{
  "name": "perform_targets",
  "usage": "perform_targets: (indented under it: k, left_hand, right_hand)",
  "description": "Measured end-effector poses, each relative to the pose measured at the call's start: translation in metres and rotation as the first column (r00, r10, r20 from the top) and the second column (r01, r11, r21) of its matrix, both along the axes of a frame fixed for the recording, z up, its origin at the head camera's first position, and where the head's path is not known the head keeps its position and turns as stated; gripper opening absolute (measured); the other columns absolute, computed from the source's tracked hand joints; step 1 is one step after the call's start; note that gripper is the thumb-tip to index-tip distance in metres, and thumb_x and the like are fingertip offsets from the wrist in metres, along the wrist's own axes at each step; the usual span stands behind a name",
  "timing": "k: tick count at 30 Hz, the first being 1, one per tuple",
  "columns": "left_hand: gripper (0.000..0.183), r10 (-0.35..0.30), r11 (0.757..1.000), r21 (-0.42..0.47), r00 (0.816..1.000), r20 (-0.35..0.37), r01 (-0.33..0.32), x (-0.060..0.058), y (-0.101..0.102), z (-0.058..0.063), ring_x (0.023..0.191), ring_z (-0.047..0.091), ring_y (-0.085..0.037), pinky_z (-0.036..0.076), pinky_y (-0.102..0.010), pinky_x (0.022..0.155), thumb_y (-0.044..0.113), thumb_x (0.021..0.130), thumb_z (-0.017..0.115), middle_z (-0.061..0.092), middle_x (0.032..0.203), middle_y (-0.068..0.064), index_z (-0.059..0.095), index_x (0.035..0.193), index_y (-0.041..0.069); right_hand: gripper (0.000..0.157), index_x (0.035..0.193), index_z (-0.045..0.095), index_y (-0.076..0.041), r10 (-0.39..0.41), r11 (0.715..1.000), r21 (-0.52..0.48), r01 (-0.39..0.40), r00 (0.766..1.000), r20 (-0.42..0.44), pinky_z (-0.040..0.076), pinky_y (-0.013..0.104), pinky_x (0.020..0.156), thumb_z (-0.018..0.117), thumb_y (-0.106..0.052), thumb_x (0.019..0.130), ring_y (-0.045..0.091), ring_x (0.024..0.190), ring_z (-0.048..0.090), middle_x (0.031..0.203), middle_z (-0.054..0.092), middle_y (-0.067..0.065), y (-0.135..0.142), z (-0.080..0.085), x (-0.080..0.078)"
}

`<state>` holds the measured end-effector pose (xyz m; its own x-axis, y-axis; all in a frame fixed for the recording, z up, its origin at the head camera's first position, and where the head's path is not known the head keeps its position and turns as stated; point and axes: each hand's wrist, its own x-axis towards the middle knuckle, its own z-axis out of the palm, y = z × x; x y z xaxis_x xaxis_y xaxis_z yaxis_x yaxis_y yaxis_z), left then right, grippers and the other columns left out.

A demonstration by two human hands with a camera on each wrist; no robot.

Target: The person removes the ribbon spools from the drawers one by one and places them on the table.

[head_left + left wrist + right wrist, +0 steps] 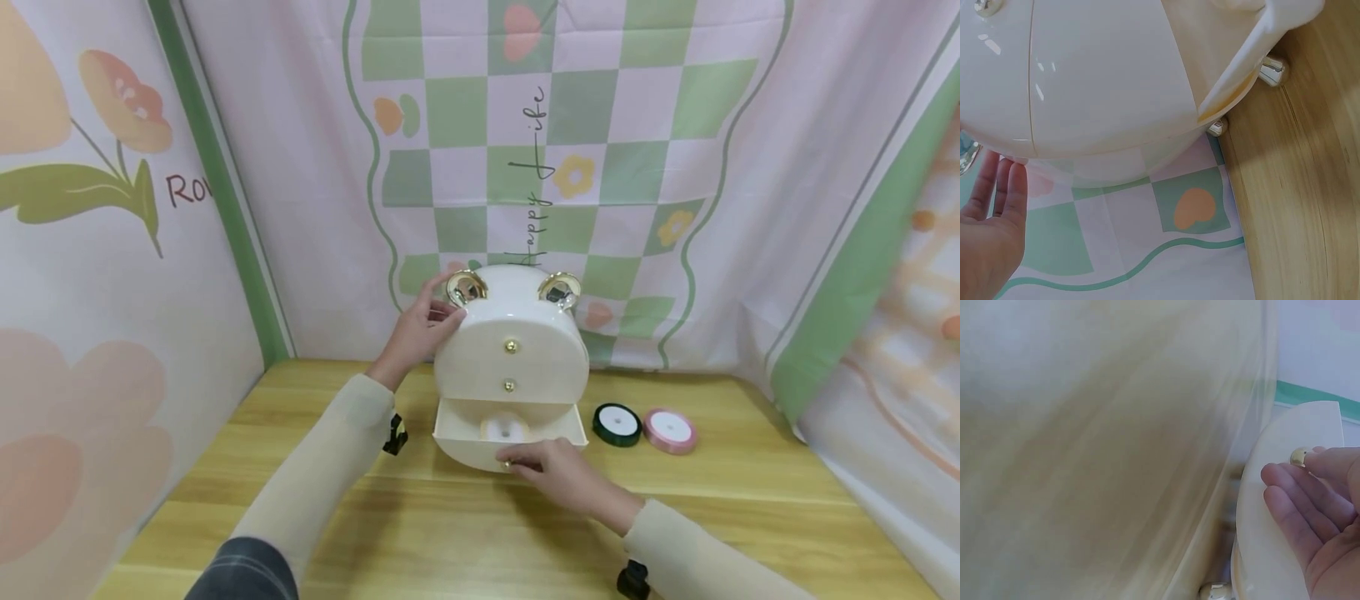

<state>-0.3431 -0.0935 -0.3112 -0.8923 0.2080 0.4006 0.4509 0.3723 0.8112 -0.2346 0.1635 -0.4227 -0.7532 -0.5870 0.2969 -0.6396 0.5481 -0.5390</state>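
Note:
A white storage box [480,367] with drawers, gold knobs and two gold-rimmed ears stands on the table. Its bottom drawer [459,448] is pulled out, with a ribbon spool [491,427] inside. My right hand [566,475] pinches the gold knob [1298,456] on that drawer between thumb and finger, the other fingers extended below it in the right wrist view. At the box's upper left, beside the ear [467,288], my left hand [422,329] touches the side. Its fingers [1017,190] are fairly straight in the left wrist view, fingertips right at the shell.
To the box's right lie a dark green ribbon spool [617,425] and a pink ribbon spool [671,431], side by side on the wooden table [750,500]. A patterned curtain [517,108] hangs close behind the box, with more cloth at both sides.

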Motion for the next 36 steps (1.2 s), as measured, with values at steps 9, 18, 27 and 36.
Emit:
perform_targets:
  k: [9,18,27,36]
  left_hand:
    - [0.065,0.007,1.000,0.005,1.000,0.007,-0.007,-0.001,0.000,-0.001,0.108,0.060,-0.024,0.051,-0.041,0.094,0.036,0.099,0.065,0.065,0.114,-0.006,0.030,0.152,0.050]
    - [0.065,0.011,1.000,-0.004,1.000,0.013,-0.011,-0.001,0.001,-0.001,0.109,0.060,-0.024,0.051,-0.041,0.095,0.037,0.099,0.065,0.064,0.115,-0.004,0.030,0.152,0.050]
    - [0.065,0.010,1.000,-0.009,1.000,0.018,-0.009,-0.002,0.001,-0.002,0.109,0.060,-0.023,0.051,-0.041,0.095,0.038,0.099,0.064,0.064,0.115,-0.004,0.029,0.153,0.049]
    - [0.065,0.013,1.000,-0.003,1.000,0.009,-0.013,-0.002,0.001,-0.002,0.109,0.060,-0.023,0.051,-0.040,0.095,0.037,0.099,0.065,0.064,0.115,-0.003,0.030,0.153,0.048]
  right_hand:
    - [0.021,0.115,0.077,-0.015,0.027,1.000,-0.018,-0.026,0.999,0.039,0.057,0.023,0.080,0.069,-0.010,0.096,0.006,0.098,0.067,0.108,0.074,-0.005,0.001,-0.001,0.018]
    - [0.023,0.115,0.077,-0.014,0.022,0.999,-0.027,-0.020,0.998,0.066,0.056,0.024,0.081,0.069,-0.007,0.095,0.005,0.098,0.067,0.107,0.074,-0.006,0.002,-0.003,0.034]
    - [0.025,0.115,0.077,-0.015,0.030,0.999,-0.036,-0.028,0.998,0.058,0.056,0.023,0.080,0.069,-0.004,0.094,0.004,0.099,0.066,0.110,0.073,-0.005,0.001,-0.005,0.045]
    - [0.024,0.115,0.076,-0.013,0.052,0.997,-0.053,-0.050,0.998,0.034,0.057,0.022,0.078,0.069,-0.003,0.093,0.007,0.097,0.068,0.109,0.073,-0.004,0.000,-0.007,0.051]
